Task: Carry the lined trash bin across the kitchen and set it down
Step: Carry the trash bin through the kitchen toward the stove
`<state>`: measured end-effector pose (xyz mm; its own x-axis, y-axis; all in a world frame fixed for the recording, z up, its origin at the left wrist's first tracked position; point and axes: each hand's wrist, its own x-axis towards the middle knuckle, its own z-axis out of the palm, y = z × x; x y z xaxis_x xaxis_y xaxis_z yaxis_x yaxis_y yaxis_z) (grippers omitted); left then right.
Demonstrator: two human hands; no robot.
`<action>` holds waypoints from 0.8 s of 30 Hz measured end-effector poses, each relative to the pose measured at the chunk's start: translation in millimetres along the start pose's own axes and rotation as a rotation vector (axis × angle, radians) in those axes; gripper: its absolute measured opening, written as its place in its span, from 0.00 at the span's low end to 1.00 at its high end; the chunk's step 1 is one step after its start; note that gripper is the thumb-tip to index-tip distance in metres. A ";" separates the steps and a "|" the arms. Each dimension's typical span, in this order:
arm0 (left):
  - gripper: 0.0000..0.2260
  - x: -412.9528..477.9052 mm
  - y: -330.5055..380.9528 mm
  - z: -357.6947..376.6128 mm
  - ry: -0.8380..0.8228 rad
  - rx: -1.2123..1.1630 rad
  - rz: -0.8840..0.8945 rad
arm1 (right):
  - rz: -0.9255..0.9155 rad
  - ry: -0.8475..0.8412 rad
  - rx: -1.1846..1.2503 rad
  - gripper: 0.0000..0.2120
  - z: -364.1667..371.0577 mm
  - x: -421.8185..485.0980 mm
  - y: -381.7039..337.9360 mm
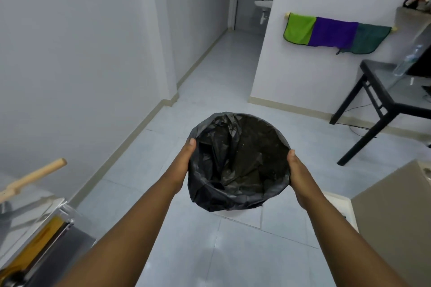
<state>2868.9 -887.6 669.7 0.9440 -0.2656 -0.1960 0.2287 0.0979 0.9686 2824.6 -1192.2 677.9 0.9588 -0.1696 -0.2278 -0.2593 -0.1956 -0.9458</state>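
The trash bin (238, 163) is a round bin lined with a black plastic bag folded over its rim. It hangs in the air above the pale tiled floor, at the middle of the view, upright with its mouth towards me. My left hand (184, 163) grips the bin's left side, thumb on the rim. My right hand (297, 170) grips the right side the same way. The bin's own wall is hidden by the bag and my hands.
A black table (382, 102) stands at the right. Coloured cloths (333, 35) hang on the wall rail behind it. A beige cabinet (394, 216) is at the near right. A steel counter (49, 240) with a wooden handle (30, 177) sits at the left. A corridor (224, 58) leads ahead.
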 end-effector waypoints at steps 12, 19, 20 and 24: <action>0.39 120.8 13.3 -90.0 0.295 -0.068 0.022 | 0.012 -0.240 -0.066 0.44 91.2 216.4 -47.0; 0.40 161.0 29.4 -131.5 0.608 -0.116 0.024 | -0.010 -0.476 -0.169 0.40 165.1 347.0 -84.7; 0.40 160.5 32.4 -134.2 0.626 -0.129 0.018 | -0.028 -0.491 -0.182 0.40 172.5 355.0 -89.4; 0.40 170.6 34.6 -148.2 0.839 -0.196 0.027 | -0.057 -0.654 -0.231 0.40 225.4 404.7 -114.0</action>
<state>3073.2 -787.3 647.1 0.7956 0.5283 -0.2966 0.1679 0.2781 0.9458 3268.3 -1020.9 641.3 0.8257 0.4498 -0.3404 -0.1550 -0.3994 -0.9036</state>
